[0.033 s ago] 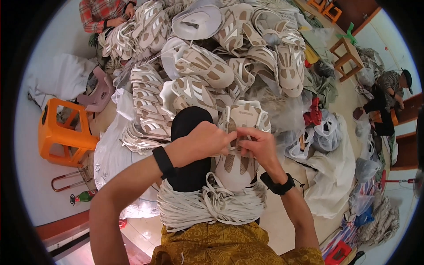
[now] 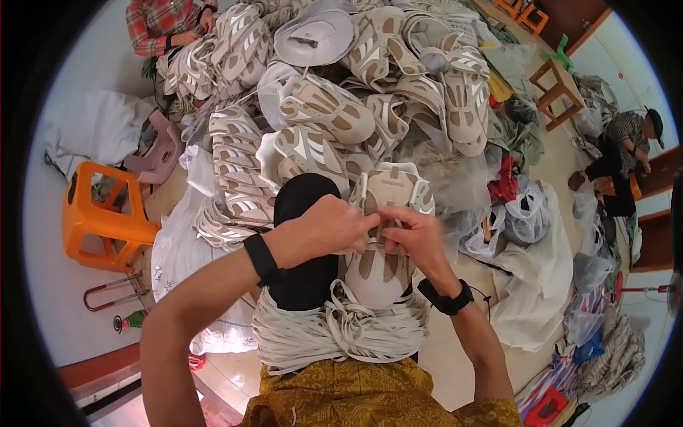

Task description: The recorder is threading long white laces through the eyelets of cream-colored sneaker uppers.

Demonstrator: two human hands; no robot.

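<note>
A beige and white shoe upper (image 2: 379, 279) with tan mesh panels lies over my right leg, its tongue pointing away from me. My left hand (image 2: 334, 226) is closed in a pinch at the upper's lacing edge. Facing it, my right hand (image 2: 415, 238) pinches too, with thumb and forefinger close to the left fingertips. Between them is a pale shoelace, mostly hidden by the fingers. A thick bundle of off-white laces (image 2: 299, 338) lies across my lap, below the upper. Next to the upper is my black-covered left knee (image 2: 306, 196).
Beyond my knees rises a large pile of similar shoe uppers (image 2: 327, 107). An orange stool (image 2: 107, 238) stands left, a wooden stool (image 2: 556, 92) far right. Plastic bags (image 2: 526, 213) and cloth lie at right. One person in a plaid sleeve (image 2: 153, 28) works far left; another person (image 2: 626, 153) sits far right.
</note>
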